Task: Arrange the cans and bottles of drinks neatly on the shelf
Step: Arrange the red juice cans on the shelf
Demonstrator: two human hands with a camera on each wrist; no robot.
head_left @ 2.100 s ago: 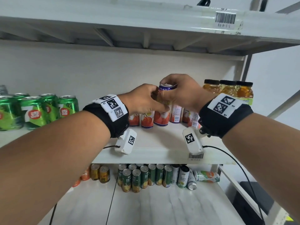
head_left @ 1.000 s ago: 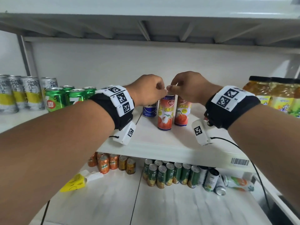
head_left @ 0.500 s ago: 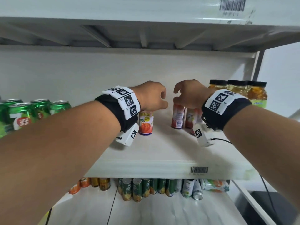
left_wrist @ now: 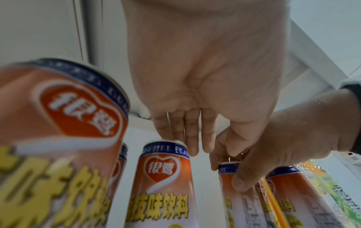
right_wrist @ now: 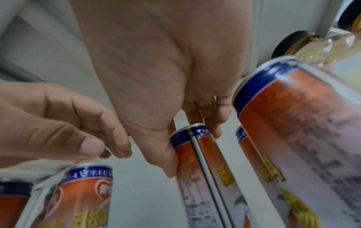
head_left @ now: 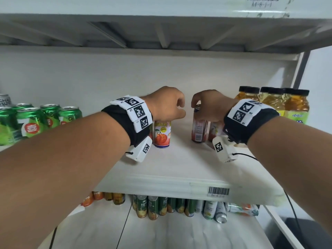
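Several orange-and-white drink cans with blue rims stand on the white middle shelf (head_left: 179,168). My right hand (head_left: 199,109) grips the top of one upright can (head_left: 198,130); in the right wrist view the thumb (right_wrist: 170,162) presses its side and the fingers (right_wrist: 207,123) reach behind its rim (right_wrist: 195,131). My left hand (head_left: 177,109) hovers just over a second can (head_left: 161,135), fingers hanging loosely and holding nothing (left_wrist: 195,146). More such cans (left_wrist: 58,138) stand close by the wrists.
Green soda cans (head_left: 32,123) fill the shelf's left end and black-capped yellow bottles (head_left: 274,103) its right end. The upper shelf's underside (head_left: 161,33) is close overhead. Green and orange cans (head_left: 161,207) crowd the lower shelf, some lying down.
Both hands held one can together, set it down and parted. Since half a second ago my right hand has dropped onto a can top and gripped it; the left stays hovering.
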